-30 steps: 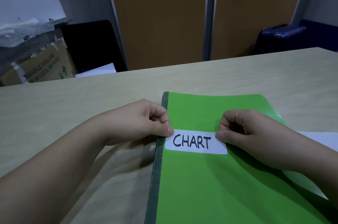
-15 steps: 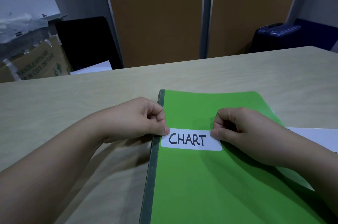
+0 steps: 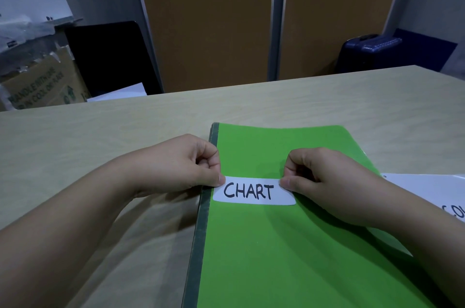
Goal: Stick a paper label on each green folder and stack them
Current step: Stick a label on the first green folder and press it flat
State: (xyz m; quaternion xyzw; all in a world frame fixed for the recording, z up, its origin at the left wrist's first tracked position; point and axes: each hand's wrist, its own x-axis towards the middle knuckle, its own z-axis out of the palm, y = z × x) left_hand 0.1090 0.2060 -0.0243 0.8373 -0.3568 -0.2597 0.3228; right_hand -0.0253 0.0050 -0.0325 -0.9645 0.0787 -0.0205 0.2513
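Between the left hand (image 3: 181, 164) and the right hand (image 3: 327, 182), a white label (image 3: 254, 192) reading "CHART" lay flat on the green folder (image 3: 276, 257), which rested on the worktop (image 3: 100, 131). Both hands had curled fingers, each pinching one end of the white label. A white sheet (image 3: 427, 189) lay just right of the right hand.

I read "CHART" in black capitals on the white label (image 3: 254, 191) on the green folder (image 3: 276, 257), centre frame. The cardboard box (image 3: 42, 86) at far left reads "HANDLE WITH CARE", partly blurred. The white sheet (image 3: 427, 189) at the right edge shows only "CO".
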